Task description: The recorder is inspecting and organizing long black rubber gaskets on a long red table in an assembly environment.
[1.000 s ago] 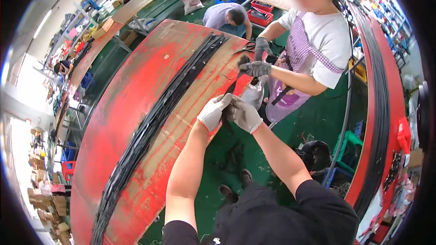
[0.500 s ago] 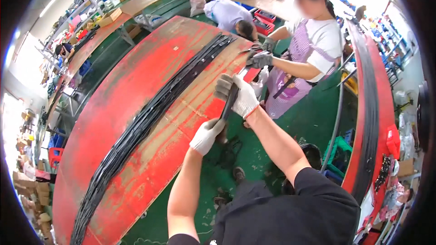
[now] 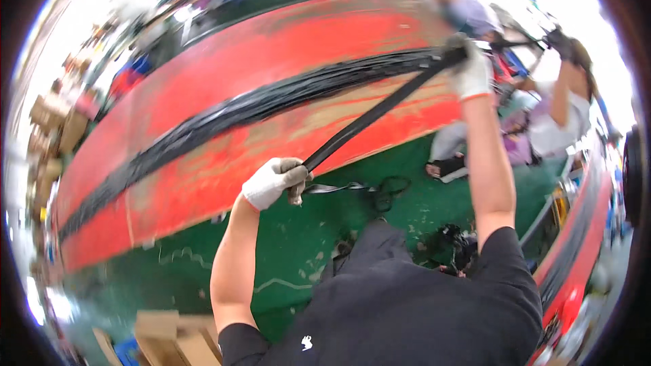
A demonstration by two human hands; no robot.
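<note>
Holding a black strip [image 3: 374, 116] aslant across the frame's centre
Left hand [image 3: 276, 181], near centre, closes round it; right hand [image 3: 473, 71], blurred at upper right, grips it; a dark bundle [image 3: 278, 99] lies on the red surface [image 3: 271, 37].

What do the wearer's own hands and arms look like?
The left hand and right hand wear white gloves with thin orange-red cuff edges; the left glove's fingers look greyish. Forearms are bare below short black sleeves. No cables seen. The right glove is blurred.
</note>
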